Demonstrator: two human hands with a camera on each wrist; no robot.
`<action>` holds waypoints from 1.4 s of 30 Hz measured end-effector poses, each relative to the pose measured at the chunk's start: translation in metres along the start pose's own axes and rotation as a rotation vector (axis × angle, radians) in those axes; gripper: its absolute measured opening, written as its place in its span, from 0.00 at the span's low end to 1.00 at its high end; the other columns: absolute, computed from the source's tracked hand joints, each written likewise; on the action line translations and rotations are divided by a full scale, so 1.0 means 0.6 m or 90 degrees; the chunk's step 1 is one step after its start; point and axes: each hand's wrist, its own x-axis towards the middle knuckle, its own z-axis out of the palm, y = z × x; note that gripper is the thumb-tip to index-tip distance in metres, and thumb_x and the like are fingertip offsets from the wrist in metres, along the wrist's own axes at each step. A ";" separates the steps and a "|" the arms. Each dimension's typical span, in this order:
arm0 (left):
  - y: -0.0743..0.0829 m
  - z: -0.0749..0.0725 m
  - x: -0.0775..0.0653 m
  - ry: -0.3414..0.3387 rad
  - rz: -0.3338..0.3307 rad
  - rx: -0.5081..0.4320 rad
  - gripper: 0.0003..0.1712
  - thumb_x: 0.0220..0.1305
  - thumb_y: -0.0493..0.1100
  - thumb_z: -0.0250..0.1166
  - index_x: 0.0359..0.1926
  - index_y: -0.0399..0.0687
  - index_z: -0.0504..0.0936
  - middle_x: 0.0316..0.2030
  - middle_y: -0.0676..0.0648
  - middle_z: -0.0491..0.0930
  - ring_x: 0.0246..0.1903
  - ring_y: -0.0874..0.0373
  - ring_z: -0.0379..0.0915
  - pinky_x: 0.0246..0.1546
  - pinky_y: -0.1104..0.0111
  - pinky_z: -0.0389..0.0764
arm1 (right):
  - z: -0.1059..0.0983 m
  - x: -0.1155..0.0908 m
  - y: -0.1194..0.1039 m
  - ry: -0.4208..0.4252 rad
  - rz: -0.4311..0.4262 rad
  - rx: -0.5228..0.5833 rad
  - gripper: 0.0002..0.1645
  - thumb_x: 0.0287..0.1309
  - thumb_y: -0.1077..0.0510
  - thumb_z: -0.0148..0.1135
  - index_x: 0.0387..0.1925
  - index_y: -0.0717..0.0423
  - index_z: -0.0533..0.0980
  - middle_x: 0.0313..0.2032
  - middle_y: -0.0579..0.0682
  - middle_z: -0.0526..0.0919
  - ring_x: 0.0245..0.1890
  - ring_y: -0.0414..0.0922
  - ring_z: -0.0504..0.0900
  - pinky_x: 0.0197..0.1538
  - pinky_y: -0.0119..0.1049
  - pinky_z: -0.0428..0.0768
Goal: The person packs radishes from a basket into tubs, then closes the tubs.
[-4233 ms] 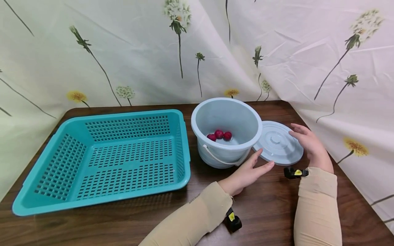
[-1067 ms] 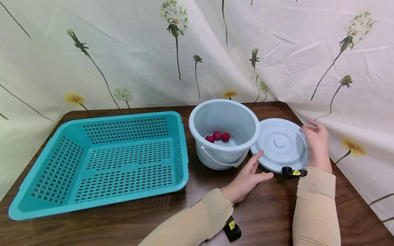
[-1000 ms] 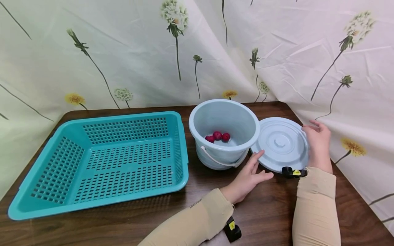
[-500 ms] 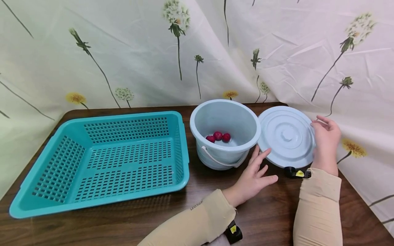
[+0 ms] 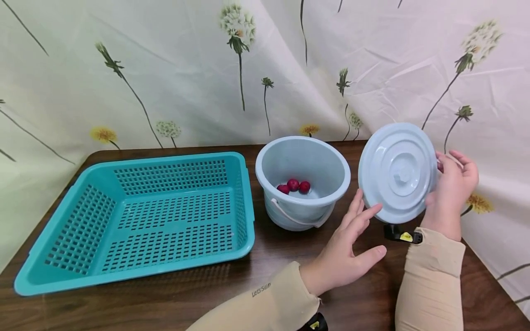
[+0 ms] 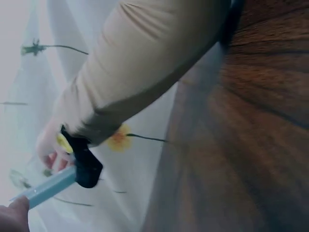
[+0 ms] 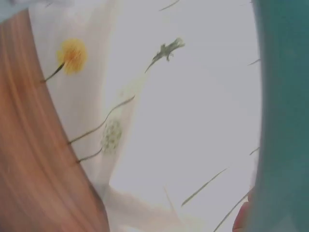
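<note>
My right hand (image 5: 453, 193) grips the right rim of a round light-blue bucket lid (image 5: 399, 172), holding it tilted up off the table with its knobbed top facing me. My left hand (image 5: 341, 255) is spread with straight fingers at the lid's lower left edge; the index fingertip overlaps that edge. In the left wrist view the lid (image 6: 50, 186) appears edge-on near my left thumb. Its underside (image 7: 285, 116) fills the right side of the right wrist view. Left of the lid stands the matching bucket (image 5: 302, 184), uncovered, with three round dark-red radish-like pieces (image 5: 293, 185) at its bottom.
A large turquoise perforated basket (image 5: 136, 271) occupies the left of the dark wooden table (image 5: 265, 280). The bucket's white handle (image 5: 296, 219) hangs down at its front. A white flower-print cloth (image 5: 178, 69) hangs behind and to the right.
The lid lay flat beside the bucket; my right hand has taken its right rim and tilted it up off the table. My left hand has moved a little right, toward the lid's edge.
</note>
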 end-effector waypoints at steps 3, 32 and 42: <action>0.018 -0.008 -0.005 0.007 0.016 0.075 0.38 0.66 0.35 0.60 0.75 0.48 0.58 0.79 0.48 0.30 0.79 0.54 0.34 0.74 0.64 0.59 | 0.006 -0.009 -0.002 -0.014 -0.003 0.036 0.11 0.55 0.75 0.62 0.36 0.61 0.75 0.34 0.53 0.80 0.31 0.44 0.76 0.30 0.29 0.75; 0.106 -0.149 -0.033 0.280 0.010 -0.009 0.18 0.67 0.31 0.58 0.57 0.30 0.76 0.70 0.42 0.67 0.64 0.50 0.72 0.58 0.68 0.79 | 0.075 -0.129 0.026 -0.213 -0.164 -0.027 0.15 0.59 0.77 0.52 0.38 0.62 0.81 0.32 0.52 0.87 0.43 0.47 0.85 0.48 0.30 0.79; 0.129 -0.220 -0.032 0.339 -0.067 0.110 0.13 0.69 0.35 0.60 0.51 0.37 0.82 0.59 0.44 0.80 0.57 0.55 0.79 0.53 0.71 0.81 | 0.088 -0.161 0.064 -0.281 -0.254 -0.144 0.23 0.56 0.80 0.50 0.42 0.58 0.83 0.33 0.43 0.88 0.40 0.44 0.82 0.46 0.30 0.76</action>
